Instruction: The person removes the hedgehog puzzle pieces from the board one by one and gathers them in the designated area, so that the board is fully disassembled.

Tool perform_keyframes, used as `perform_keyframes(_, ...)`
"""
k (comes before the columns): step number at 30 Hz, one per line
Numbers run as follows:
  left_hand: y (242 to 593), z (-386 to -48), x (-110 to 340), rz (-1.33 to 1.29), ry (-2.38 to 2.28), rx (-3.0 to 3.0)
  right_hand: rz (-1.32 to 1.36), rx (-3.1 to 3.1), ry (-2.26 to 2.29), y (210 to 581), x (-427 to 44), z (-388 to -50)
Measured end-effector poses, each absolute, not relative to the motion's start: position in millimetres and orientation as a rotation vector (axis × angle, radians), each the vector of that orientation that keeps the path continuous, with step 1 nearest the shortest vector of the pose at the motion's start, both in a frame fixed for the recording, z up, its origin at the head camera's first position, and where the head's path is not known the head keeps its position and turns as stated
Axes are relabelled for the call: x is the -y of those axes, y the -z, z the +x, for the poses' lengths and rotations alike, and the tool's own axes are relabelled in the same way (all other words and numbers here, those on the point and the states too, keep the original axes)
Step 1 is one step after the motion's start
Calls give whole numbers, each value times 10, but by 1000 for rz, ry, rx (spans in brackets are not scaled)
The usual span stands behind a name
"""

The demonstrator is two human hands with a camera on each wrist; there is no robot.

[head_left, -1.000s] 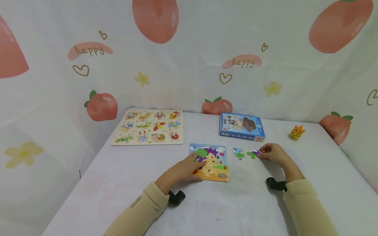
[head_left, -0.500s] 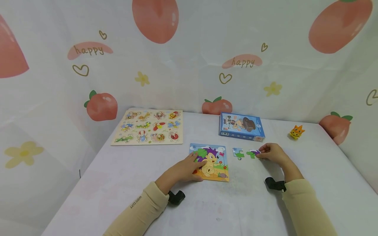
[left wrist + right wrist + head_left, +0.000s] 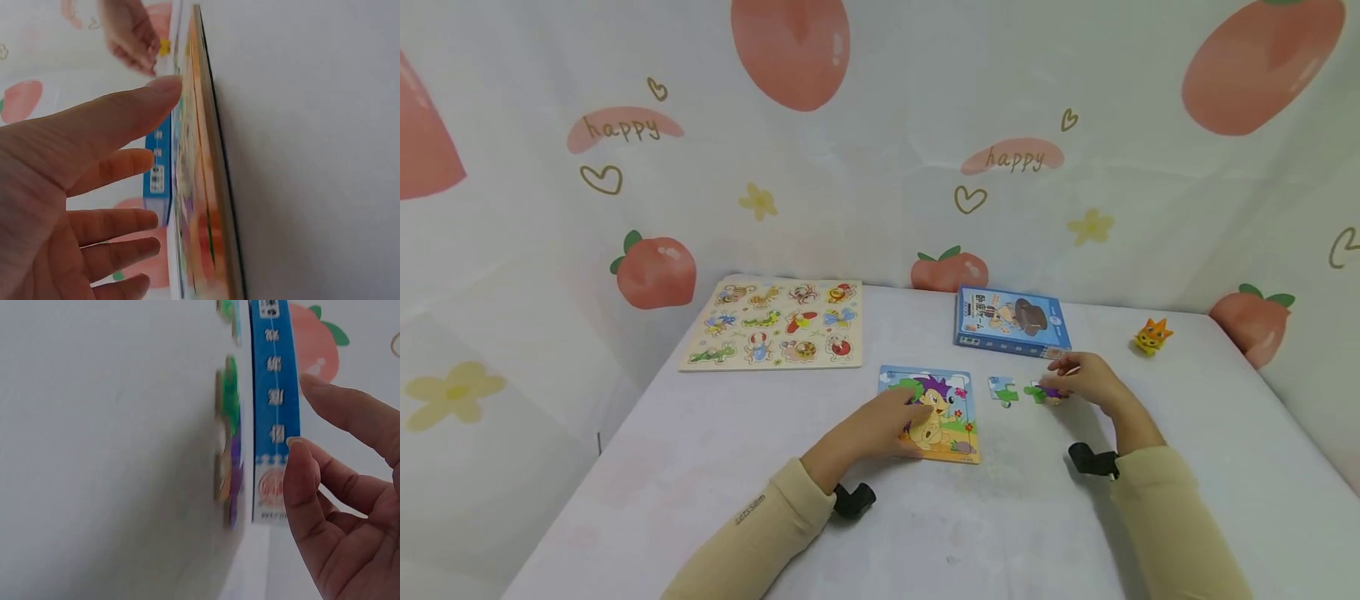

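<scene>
A hedgehog jigsaw puzzle (image 3: 955, 433) in a flat frame lies mid-table in the head view. Over its left part hovers my left hand (image 3: 887, 421), thumb and fingers spread and gripping nothing; in the left wrist view the fingers stand off the board (image 3: 206, 181). To the right of the frame lie two loose puzzle pieces, a blue-and-green one (image 3: 1002, 390) and a green-and-purple one (image 3: 1037, 393). My right hand (image 3: 1093, 383) is raised just above the green-and-purple piece (image 3: 232, 444). Its thumb and forefinger are apart, with nothing between them.
A blue game box (image 3: 1011, 321) lies flat behind the loose pieces. At the back left is a wooden insect puzzle board (image 3: 782, 358). A small orange and yellow figure (image 3: 1152, 336) stands at the back right. A patterned cloth (image 3: 880, 192) hangs behind the table.
My right hand has lifted off the green-and-purple piece, its fingers parting. My left hand has risen from the hedgehog puzzle and shifted slightly right. The loose pieces have stayed by the frame.
</scene>
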State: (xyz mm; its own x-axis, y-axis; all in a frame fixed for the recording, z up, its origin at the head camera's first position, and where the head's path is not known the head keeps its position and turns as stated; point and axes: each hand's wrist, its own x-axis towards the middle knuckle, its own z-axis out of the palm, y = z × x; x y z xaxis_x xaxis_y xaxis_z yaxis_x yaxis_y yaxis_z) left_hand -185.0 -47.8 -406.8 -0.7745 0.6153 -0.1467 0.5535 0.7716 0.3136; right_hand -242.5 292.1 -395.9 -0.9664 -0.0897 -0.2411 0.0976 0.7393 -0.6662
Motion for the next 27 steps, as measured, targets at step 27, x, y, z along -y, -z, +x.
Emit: perform_keyframes(27, 4099, -1812, 176, 801, -271, -2702, -453, -2520, 1009, 3911, -1848, -2672)
